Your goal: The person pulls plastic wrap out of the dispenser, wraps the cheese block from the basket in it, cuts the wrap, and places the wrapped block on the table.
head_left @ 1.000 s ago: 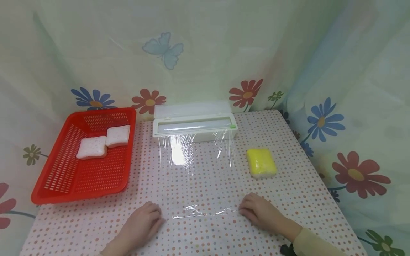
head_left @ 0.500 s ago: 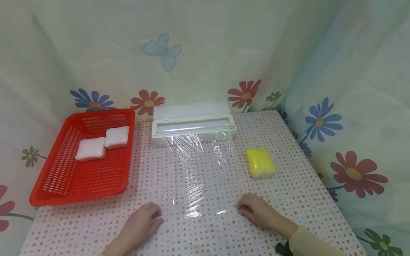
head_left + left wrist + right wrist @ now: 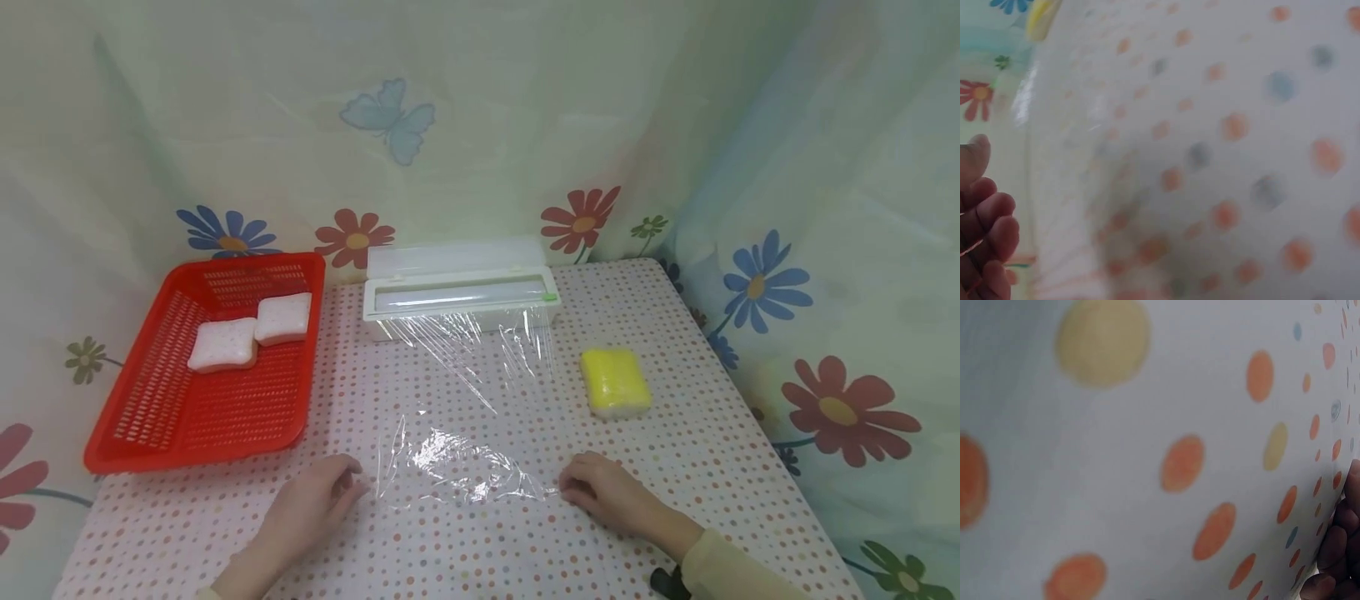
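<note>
As the left hand [image 3: 311, 504] sits farther left, clear film [image 3: 453, 458], more rumpled.

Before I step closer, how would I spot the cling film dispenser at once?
Find the polka-dotted tablecloth and the red basket on its left. Along the far edge, right of that basket, sits the long white cling film dispenser. Its open lid, green tab and trail of clear film set it apart from the basket and yellow-topped block.
</note>
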Motion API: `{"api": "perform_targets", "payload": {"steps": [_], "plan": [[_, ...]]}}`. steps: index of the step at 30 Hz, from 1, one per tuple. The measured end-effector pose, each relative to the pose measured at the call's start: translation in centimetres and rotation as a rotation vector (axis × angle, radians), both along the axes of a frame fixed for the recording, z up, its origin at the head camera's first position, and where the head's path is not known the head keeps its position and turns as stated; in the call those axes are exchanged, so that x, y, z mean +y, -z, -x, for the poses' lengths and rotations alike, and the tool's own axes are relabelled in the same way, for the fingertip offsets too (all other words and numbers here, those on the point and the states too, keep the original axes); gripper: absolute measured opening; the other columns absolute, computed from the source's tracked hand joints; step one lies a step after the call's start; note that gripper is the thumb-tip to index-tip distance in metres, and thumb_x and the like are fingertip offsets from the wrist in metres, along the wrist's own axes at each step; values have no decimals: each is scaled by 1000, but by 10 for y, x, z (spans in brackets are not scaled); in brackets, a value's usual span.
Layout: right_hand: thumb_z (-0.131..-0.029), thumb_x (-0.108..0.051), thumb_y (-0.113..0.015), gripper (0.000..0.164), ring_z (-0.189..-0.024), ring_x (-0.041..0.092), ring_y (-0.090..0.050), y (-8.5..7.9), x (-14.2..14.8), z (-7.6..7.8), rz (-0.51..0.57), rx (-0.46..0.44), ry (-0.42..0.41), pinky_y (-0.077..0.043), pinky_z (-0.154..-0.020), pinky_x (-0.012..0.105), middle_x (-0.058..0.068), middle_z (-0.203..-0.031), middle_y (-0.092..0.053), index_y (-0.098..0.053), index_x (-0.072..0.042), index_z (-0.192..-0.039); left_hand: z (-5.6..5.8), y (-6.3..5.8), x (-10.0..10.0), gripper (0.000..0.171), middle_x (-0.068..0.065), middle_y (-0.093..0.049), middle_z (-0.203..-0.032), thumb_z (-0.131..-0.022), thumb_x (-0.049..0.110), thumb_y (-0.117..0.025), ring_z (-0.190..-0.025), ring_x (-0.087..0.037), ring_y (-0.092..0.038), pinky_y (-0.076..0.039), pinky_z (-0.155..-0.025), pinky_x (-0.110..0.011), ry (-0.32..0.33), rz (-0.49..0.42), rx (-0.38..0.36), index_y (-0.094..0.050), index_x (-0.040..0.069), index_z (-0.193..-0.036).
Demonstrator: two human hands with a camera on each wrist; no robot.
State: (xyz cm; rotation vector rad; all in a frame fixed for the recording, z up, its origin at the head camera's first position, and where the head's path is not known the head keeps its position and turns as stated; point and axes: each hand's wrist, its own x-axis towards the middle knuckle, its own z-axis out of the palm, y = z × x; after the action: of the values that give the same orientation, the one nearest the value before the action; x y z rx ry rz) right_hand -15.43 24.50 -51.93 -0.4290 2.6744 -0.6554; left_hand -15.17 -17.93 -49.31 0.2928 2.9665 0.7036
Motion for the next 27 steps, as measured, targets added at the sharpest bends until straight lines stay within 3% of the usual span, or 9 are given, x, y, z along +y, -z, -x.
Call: {"api": "perform_targets", "payload": {"steps": [3,7,10,14,17,20,23,27], "plan": [[-92,-22,-73,12,-89,-2,-58,1,1,0,2,-16,13,-58,-82,29,-21,-92,-61,-67,-33,-92,13,-25,-13,25,9,-64,-84,-85,20,-82,-75,-3,-58,-53,-64,-22,51,-10,171,-69,14,-105],[-92,-21,-73,12,-87,-4,-56,3,2,1,12,-9,13,-57,-80,26,-21,-91,-60,-67,-33,-92,41,-66,-38,37,-8,-72,-97,-82,13,-85,-87,-22,-70,-63,-74,-40,60,13,329,-66,6,-112],[-92,-22,-73,12,-86,-5,-55,5,4,2,14,4,7,-57,-80,25,-22,-90,-60,-68,-32,-92,71,-97,-62,44,-19,-71,-111,-84,14,-84,-96,-37,-70,-62,-80,-55,11,44,309,-63,1,-120],[-91,-23,-73,11,-86,-5,-55,8,7,2,-11,4,15,-56,-80,25,-23,-90,-60,-68,-33,-92,117,-124,-96,44,-28,-65,-117,-90,15,-77,-100,-45,-62,-58,-82,-62,-36,65,264,-59,-4,-125],[-91,-24,-73,12,-87,-6,-55,9,9,1,-24,-8,30,-56,-81,25,-23,-90,-60,-67,-35,-91,149,-132,-116,42,-33,-62,-119,-94,14,-72,-104,-49,-58,-54,-86,-65,-49,86,236,-56,-8,-126],[-91,-24,-73,13,-89,-4,-56,8,10,1,-14,-7,25,-57,-82,27,-23,-91,-60,-67,-35,-91,175,-133,-133,46,-35,-58,-125,-97,16,-68,-113,-52,-53,-50,-93,-68,-70,97,150,-52,-10,-131],[-91,-24,-73,13,-89,-3,-57,8,9,2,4,-1,6,-57,-83,28,-23,-91,-61,-67,-35,-91,192,-130,-145,55,-36,-52,-133,-99,22,-65,-120,-53,-48,-47,-97,-70,-120,117,35,-46,-10,-139],[-91,-24,-73,12,-89,-3,-57,8,7,4,26,4,-19,-58,-82,28,-23,-91,-61,-67,-35,-92,204,-118,-156,70,-35,-45,-142,-98,33,-66,-125,-54,-45,-46,-101,-72,-167,160,-91,-38,-8,-147]]}}
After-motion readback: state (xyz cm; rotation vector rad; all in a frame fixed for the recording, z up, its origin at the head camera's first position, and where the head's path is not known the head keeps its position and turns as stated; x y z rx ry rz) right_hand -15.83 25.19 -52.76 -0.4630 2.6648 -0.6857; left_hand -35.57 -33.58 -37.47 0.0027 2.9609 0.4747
